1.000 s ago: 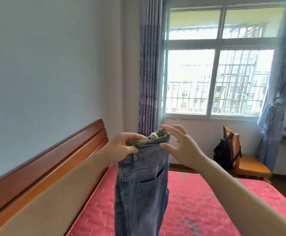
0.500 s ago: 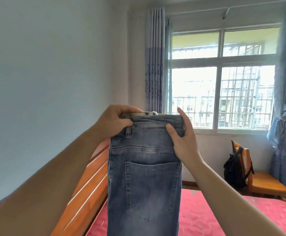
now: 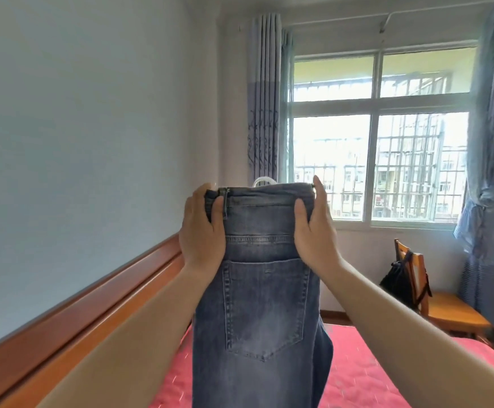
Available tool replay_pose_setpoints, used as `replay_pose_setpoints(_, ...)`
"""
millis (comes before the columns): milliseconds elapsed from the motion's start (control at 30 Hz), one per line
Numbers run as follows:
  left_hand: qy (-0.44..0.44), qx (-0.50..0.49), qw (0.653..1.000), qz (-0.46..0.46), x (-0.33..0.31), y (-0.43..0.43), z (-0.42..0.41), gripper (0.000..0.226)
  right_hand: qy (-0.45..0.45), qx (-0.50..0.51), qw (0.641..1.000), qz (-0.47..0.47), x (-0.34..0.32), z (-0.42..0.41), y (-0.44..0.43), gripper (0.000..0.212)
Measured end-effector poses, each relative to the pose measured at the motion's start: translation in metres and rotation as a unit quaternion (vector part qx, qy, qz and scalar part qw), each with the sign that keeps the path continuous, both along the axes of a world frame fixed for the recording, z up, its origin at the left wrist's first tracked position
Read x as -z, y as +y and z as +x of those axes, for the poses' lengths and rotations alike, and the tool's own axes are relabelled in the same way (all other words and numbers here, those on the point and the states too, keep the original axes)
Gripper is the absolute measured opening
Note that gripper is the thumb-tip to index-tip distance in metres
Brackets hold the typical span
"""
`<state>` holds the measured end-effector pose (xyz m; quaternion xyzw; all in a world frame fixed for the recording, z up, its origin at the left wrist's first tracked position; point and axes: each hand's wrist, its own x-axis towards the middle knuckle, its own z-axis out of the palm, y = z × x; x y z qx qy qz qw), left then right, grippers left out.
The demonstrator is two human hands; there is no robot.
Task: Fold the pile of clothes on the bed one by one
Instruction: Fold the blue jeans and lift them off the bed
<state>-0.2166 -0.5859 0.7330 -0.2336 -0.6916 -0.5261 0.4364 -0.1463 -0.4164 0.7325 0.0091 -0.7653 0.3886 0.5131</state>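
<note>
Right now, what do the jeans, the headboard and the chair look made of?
The jeans look like denim, faded blue wash: topstitched pocket seams. The headboard looks like wood or veneer, reddish-brown, glossy: light streaks along its rails. The chair: wood too, lighter orange, sheen on the seat; solid or veneer unclear.

jeans (image 3: 262, 304) | faded blue denim | hanging upright, back pocket facing camera
</note>
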Motion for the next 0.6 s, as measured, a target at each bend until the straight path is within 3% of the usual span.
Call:
replay_pose_setpoints(67,-0.029,-0.003,0.999,-0.017,0.024,0.006,0.006,0.032,-0.042,-0.023,0.998,0.033,0.03,0.01,0.006,0.052)
replay_pose_setpoints(133,0.005,-0.007,1.0,-0.012,0.02,0.01,0.013,0.032,-0.008,-0.013,0.999,0.04,0.023,0.017,0.019,0.049)
replay_pose_setpoints(233,0.062,-0.022,0.997,0.035,-0.011,0.015,0.024,0.033,0.074,-0.015,0.997,-0.01,0.0,0.027,0.029,0.052)
replay_pose_setpoints(333,0.023,-0.008,0.999,0.035,0.0,0.022,0.027,0.032,0.046,-0.087,0.994,-0.049,0.045,0.031,0.028,0.061)
replay_pose_setpoints(500,-0.104,0.11,0.988,-0.041,0.133,0.011,0.033,0.057,0.014,-0.084,0.993,-0.084,0.132,0.034,0.025,0.058)
replay_pose_setpoints(600,-0.197,0.127,0.97,-0.064,0.209,0.004,0.052,0.067,-0.022,-0.07,0.994,-0.075,0.173,0.041,0.02,0.058)
